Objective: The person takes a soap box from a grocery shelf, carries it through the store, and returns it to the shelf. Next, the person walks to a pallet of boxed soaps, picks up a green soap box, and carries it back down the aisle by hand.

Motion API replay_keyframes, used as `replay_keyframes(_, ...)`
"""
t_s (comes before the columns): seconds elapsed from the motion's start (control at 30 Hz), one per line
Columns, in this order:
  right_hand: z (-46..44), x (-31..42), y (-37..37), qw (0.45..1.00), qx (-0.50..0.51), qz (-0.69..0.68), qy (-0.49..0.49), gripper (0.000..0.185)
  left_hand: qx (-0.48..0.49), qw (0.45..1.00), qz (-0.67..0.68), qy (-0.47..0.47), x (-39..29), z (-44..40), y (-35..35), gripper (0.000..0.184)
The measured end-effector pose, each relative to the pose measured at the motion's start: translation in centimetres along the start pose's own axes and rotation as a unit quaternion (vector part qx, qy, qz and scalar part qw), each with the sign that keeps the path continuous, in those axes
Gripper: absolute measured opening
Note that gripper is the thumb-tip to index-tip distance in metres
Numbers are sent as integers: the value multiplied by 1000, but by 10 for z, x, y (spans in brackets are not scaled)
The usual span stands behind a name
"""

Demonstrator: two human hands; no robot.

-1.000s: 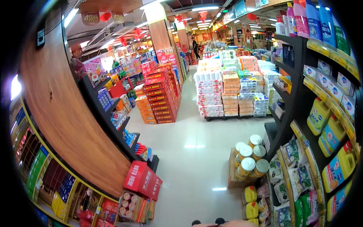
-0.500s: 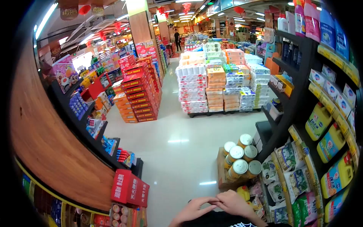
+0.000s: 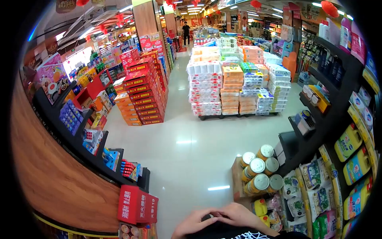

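My left hand (image 3: 195, 222) and my right hand (image 3: 240, 215) meet low in front of my body, at the bottom edge of the head view. Their fingers are curled and touch each other at the tips. Dark fabric shows through the gap between thumb and fingers, and no object is visible in either hand. Behind them is my black shirt (image 3: 223, 231) with a white print. Nearest to my right hand are several yellow cans with pale lids (image 3: 261, 181), standing on a cardboard box (image 3: 238, 187).
Dark shelving (image 3: 338, 115) with yellow detergent jugs (image 3: 357, 166) and bagged goods lines the right. A red box (image 3: 137, 205) and a wooden panel (image 3: 59, 171) are at left. Ahead stand red carton stacks (image 3: 147, 95) and tissue packs (image 3: 207, 91). A person (image 3: 186, 34) stands far down the aisle.
My view has shifted, so the right shelf and cans sit farther right. My hands stay joined, slightly lower in view. The distant person appears larger and nearer.
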State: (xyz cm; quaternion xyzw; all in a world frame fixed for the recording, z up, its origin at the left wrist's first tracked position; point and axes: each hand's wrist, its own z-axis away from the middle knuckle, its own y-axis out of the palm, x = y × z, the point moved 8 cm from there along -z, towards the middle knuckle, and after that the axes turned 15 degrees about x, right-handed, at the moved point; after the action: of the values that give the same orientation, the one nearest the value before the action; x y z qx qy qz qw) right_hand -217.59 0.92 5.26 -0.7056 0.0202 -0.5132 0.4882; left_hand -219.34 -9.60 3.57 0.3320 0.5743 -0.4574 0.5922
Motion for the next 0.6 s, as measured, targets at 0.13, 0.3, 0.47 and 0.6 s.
replay_keyframes(0.13,-33,-21,0,998,49,16,-37,24,-50,996,77,-13,21,-3,-26,33)
replay_keyframes(0.3,-74,-55,-19,993,77,36,-77,21,-109,988,105,-24,29,-20,-68,32)
replay_keyframes(0.47,-104,-93,-71,991,69,42,-111,22,-136,986,95,-24,20,-65,-115,31)
replay_keyframes(0.6,-120,-121,-128,987,102,51,-111,24,-153,986,63,-12,-4,-112,-150,32)
